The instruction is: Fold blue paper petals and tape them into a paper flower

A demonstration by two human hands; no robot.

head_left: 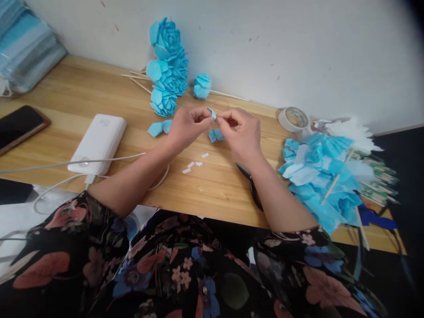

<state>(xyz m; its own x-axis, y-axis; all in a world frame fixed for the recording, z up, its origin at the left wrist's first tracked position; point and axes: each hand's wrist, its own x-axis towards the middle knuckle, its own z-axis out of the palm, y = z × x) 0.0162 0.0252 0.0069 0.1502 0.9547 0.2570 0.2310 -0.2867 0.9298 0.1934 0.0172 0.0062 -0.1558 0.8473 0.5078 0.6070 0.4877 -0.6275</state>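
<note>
Between my two hands is a small blue petal piece [212, 114], pinched at its edges by both sets of fingertips. My left hand [190, 123] is closed on its left side, and my right hand [241, 130] is closed on its right side. Just below my fingers lie blue petals [216, 135] on the table. More cut blue petals [155, 129] rest to the left, partly hidden by my left hand. Several white paper scraps [188, 168] lie below my hands. A blue bud on a stick [202, 86] lies behind them.
Blue paper flowers [168, 66] on sticks lean at the wall. At left are a white power bank [97, 141] with a cable, a phone [20, 126] and a packet [29, 53]. At right are a tape roll [293, 119] and a heap of blue paper [324, 176].
</note>
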